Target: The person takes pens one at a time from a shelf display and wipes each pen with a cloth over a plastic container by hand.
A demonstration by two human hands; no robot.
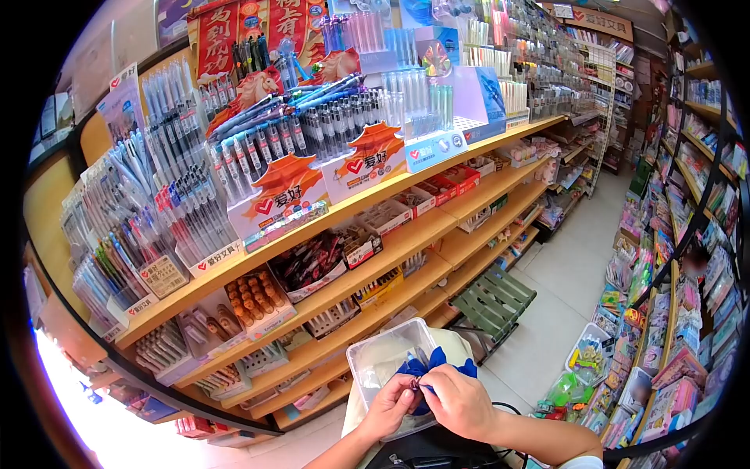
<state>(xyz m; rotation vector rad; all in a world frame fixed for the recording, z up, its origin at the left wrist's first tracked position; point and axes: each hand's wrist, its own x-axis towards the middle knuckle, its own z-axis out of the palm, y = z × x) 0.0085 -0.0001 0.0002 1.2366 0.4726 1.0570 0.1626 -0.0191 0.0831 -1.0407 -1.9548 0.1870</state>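
Note:
Over my lap, my left hand [389, 405] and my right hand [461, 402] meet fingertip to fingertip, both closed in a pinch. Between and behind them is a deep blue piece with pointed, petal-like ends [439, 359], which looks like cloth or ribbon. A small dark brownish bit shows right at the fingertips, too small to name. Under and behind the hands stands a clear plastic box [361, 361], tilted slightly, with pale and blue bits inside. My fingers hide much of the blue piece.
Wooden shelves [344, 207] packed with pens rise ahead and to the left. A green slatted folding stool [494, 301] stands on the tiled floor [564, 266] beyond the box. More crowded racks [664, 367] line the right, with a white tub [590, 349] of small goods.

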